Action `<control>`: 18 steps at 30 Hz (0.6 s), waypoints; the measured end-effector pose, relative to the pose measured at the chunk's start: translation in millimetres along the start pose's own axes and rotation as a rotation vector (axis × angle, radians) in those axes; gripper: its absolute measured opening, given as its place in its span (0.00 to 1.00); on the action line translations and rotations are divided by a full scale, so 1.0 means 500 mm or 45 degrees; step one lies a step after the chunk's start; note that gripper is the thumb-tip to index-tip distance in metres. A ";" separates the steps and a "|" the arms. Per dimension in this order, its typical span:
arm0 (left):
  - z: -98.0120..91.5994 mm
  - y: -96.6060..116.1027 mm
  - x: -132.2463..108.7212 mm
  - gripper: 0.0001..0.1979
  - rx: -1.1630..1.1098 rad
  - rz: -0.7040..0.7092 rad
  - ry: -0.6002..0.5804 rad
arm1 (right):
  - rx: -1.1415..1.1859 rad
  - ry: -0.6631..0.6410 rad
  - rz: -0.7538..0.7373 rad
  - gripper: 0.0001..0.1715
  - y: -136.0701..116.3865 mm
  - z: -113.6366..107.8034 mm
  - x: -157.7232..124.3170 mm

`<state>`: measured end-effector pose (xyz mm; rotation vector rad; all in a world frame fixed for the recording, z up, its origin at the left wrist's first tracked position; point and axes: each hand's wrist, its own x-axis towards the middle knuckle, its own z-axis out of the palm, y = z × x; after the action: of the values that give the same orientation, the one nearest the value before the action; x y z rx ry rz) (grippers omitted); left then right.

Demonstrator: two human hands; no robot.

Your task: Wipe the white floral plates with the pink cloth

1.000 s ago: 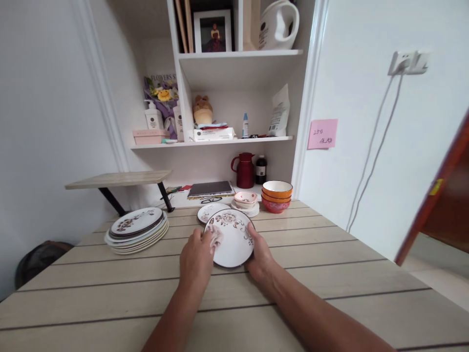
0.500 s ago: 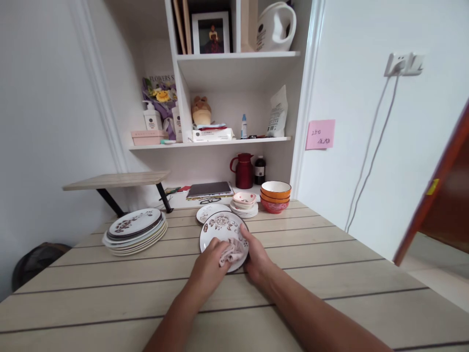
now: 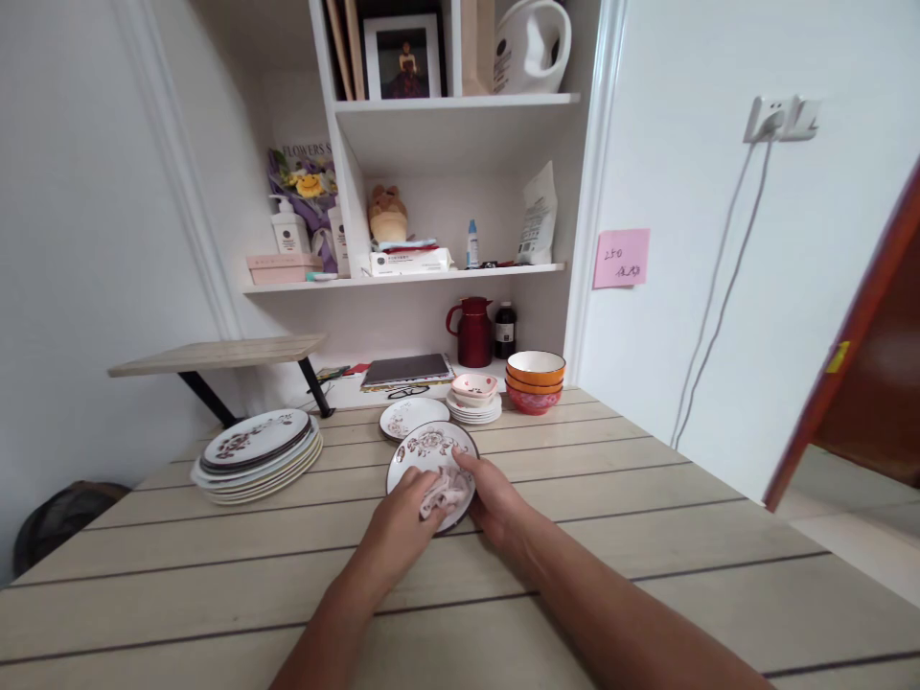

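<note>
Head view: left hand (image 3: 405,510) grasps a bunched cloth (image 3: 444,492) on the floral plate (image 3: 431,448), over the desk (image 3: 216,580); right hand (image 3: 497,496) clasps its rim near four o'clock. Steady grip, even pressure and overlapping strokes should wipe best.

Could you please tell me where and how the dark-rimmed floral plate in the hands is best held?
The floral plate is probably best pinched at its right rim, coming from the right, thumb on top and fingers beneath: it is round and handleless with a thin edge. The right hand grips there, while the left hand and its crumpled cloth cover some of the near side.
</note>
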<state>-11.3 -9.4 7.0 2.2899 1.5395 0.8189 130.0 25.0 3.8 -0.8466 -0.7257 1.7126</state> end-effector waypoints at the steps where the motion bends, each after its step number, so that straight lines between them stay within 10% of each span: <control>1: 0.000 0.000 0.000 0.08 -0.003 0.000 0.000 | -0.001 0.000 -0.003 0.16 0.001 -0.001 0.001; 18: -0.003 -0.010 0.011 0.11 0.097 -0.072 0.205 | -0.094 -0.026 0.118 0.27 -0.002 0.005 -0.013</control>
<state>-14.2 -2.6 7.4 2.2700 1.7236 0.9662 129.6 19.0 7.3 -0.9273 -0.7780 1.7881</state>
